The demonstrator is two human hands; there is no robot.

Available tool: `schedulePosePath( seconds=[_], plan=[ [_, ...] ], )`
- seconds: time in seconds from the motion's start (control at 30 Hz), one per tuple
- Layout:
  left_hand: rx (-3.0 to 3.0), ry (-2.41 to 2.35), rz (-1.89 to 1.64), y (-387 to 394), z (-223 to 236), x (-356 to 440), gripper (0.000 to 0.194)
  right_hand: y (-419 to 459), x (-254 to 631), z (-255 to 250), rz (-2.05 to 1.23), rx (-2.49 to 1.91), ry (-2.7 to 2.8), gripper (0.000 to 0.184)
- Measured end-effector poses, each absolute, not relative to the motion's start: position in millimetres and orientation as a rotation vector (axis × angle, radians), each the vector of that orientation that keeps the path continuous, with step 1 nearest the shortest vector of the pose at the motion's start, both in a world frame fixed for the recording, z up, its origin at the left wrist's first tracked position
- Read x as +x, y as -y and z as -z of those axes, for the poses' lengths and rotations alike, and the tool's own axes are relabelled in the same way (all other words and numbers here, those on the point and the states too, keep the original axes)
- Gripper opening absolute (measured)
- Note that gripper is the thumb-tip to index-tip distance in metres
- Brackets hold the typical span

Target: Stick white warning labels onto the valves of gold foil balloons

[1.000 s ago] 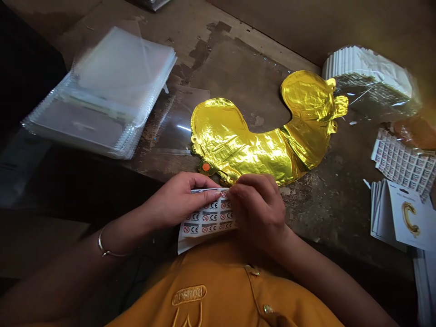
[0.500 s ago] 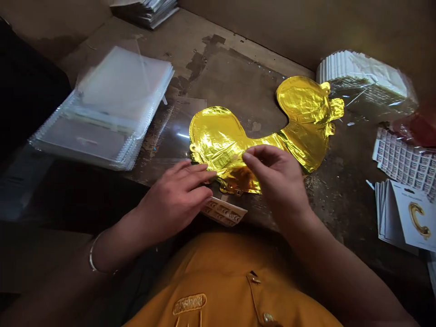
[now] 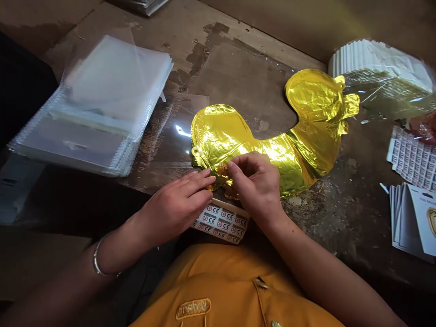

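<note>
A crescent-shaped gold foil balloon point(image 3: 225, 141) lies flat on the scarred wooden workbench point(image 3: 245, 81). My right hand point(image 3: 255, 186) pinches at its lower edge, with the fingertips close together on a small crumpled foil tab point(image 3: 223, 175). My left hand point(image 3: 173, 206) rests on that same edge, fingers stretched out over the foil and a bangle on the wrist. Just below both hands, a sheet of small CE warning labels point(image 3: 221, 222) lies on the bench edge. Whatever sits between my right fingertips is partly hidden.
A thick stack of clear plastic sleeves point(image 3: 98, 104) lies to the left. At the right are a white pleated stack in cellophane point(image 3: 378, 63), a printed label sheet point(image 3: 413, 159), and several backing cards point(image 3: 412, 218). A clear film point(image 3: 170, 136) lies under the balloon.
The label sheet has left my hands and lies on the bench edge. Both hands have moved onto the balloon's lower edge, and my right fingers have closed together there.
</note>
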State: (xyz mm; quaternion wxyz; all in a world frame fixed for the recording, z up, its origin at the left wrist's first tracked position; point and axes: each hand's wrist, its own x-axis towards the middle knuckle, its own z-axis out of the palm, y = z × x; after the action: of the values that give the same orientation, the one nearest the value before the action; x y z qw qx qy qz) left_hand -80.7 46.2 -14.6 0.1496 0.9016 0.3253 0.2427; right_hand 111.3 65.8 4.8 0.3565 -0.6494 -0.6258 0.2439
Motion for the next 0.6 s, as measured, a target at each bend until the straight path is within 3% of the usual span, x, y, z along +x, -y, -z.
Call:
schedulePosePath(
  seconds=[0.6],
  plan=[
    [2.569, -0.940, -0.715, -45.7, 19.3, -80.6, 0.020, -59.9, 103.7, 1.4, -0.526, -1.688, 1.711, 0.014]
  ],
)
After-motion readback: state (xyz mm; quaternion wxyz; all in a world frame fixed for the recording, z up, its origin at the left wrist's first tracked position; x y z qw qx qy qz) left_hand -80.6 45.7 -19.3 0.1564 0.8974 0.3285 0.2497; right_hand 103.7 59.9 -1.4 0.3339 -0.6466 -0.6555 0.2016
